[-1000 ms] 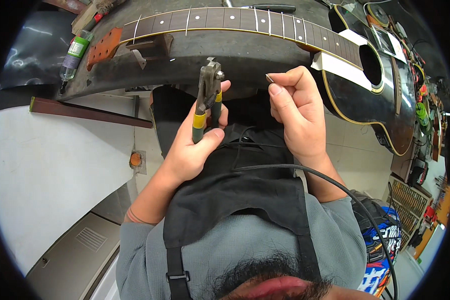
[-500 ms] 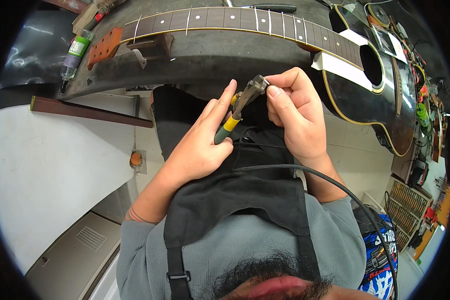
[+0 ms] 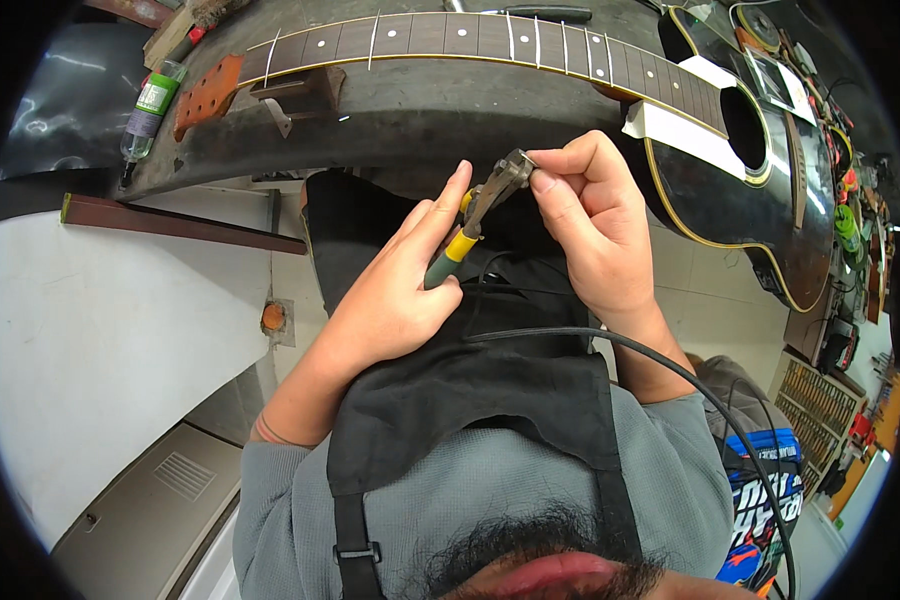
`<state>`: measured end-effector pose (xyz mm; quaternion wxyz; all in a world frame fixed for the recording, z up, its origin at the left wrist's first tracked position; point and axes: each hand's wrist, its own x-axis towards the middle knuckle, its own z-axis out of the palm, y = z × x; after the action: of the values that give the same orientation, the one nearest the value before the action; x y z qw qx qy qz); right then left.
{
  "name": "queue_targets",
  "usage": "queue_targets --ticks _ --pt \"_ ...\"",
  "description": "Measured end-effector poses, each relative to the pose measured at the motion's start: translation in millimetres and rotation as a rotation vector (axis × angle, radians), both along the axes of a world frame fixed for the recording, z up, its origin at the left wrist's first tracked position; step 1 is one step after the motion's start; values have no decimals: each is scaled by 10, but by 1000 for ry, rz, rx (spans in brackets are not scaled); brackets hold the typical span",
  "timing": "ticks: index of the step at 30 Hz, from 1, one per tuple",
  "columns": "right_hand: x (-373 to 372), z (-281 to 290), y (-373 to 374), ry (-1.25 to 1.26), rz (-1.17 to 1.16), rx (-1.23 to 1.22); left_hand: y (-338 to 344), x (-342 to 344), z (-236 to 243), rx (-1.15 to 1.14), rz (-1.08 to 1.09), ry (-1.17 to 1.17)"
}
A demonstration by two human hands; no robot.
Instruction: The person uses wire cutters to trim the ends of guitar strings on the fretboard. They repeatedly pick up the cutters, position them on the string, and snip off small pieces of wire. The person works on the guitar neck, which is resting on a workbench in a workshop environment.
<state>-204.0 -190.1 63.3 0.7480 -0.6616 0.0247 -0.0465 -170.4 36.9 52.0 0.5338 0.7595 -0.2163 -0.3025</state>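
Observation:
My left hand is wrapped round a pair of pliers with green and yellow handles, index finger stretched along them. The metal jaws point up and away toward the bench. At the jaws, my right hand pinches something small between thumb and index finger; the fingers mostly hide it, and its kind is not plain. Beyond my hands lies a black acoustic guitar, its neck running left across the bench. Several bright lines, likely fret wires, cross its dark fingerboard. White tape or paper covers the body beside the fingerboard.
The bare wooden headstock lies at the left, by a green-labelled bottle. A dark block sits under the neck. A black cable crosses near my right forearm. Brightly printed cloth shows at lower right.
My hands and the pliers have barely shifted, slightly left. The printed cloth at lower right has moved, and a rounded grey-brown shape now shows above it.

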Motion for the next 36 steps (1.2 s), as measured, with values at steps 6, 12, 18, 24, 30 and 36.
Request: queue_targets --ticks 6,12,18,24,30,36 --pt "14 -62 1 -66 -17 -149 -12 -35 -23 -53 48 12" --pt "8 -41 47 -36 -50 -64 -29 -109 -20 -114 121 225" --pt "-10 -50 21 -12 -32 13 13 -59 -91 -197 214 184" --pt "-8 1 29 24 2 141 22 -60 -88 -142 124 96" --pt "-23 19 18 33 33 193 -35 -62 -100 -59 35 -27" --pt "-28 4 18 18 33 161 -35 -48 -32 -17 12 2"
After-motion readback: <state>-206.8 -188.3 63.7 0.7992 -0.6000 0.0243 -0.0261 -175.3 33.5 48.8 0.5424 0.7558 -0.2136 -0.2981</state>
